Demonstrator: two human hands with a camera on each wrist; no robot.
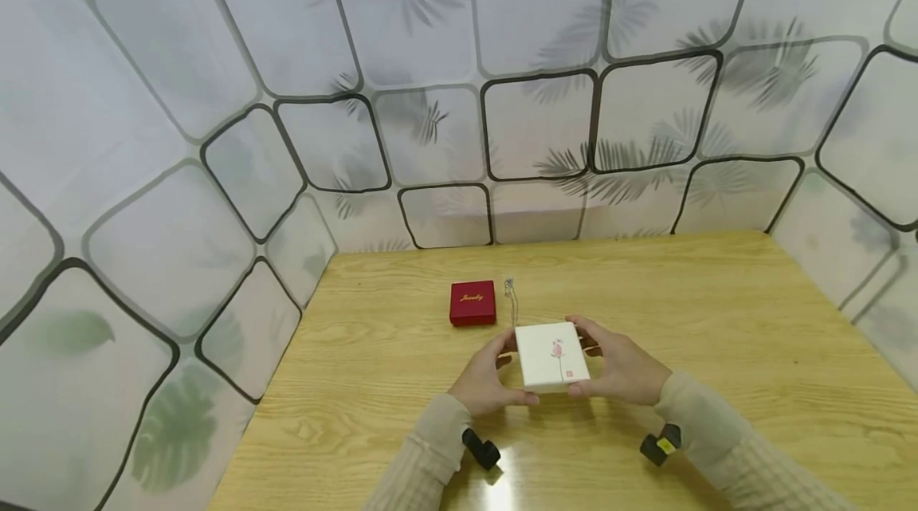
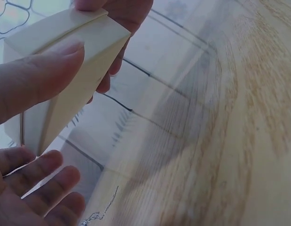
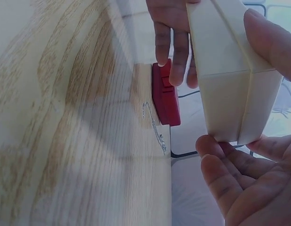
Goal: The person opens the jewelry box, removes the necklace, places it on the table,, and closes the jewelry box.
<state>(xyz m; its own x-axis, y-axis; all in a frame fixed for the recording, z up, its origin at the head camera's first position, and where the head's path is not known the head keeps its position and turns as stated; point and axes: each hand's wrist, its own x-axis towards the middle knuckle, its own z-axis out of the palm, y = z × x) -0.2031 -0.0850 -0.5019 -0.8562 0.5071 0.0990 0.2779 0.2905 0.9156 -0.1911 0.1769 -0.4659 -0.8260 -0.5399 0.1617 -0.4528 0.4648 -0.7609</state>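
My left hand (image 1: 482, 383) and right hand (image 1: 627, 367) grip the white box (image 1: 541, 351) from both sides, likely for balance. Beyond it lie a chain (image 1: 509, 285) and red box (image 1: 472, 302).

Beige textured slvs (image 1: 724, 431), blk wrist cams (image 1: 482, 451)

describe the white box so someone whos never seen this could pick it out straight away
Find the wooden table, then the left hand and right hand above it. The white box is held between them. A pink flower on top sets it apart from the red box, which has gold lettering and lies on the table farther off.
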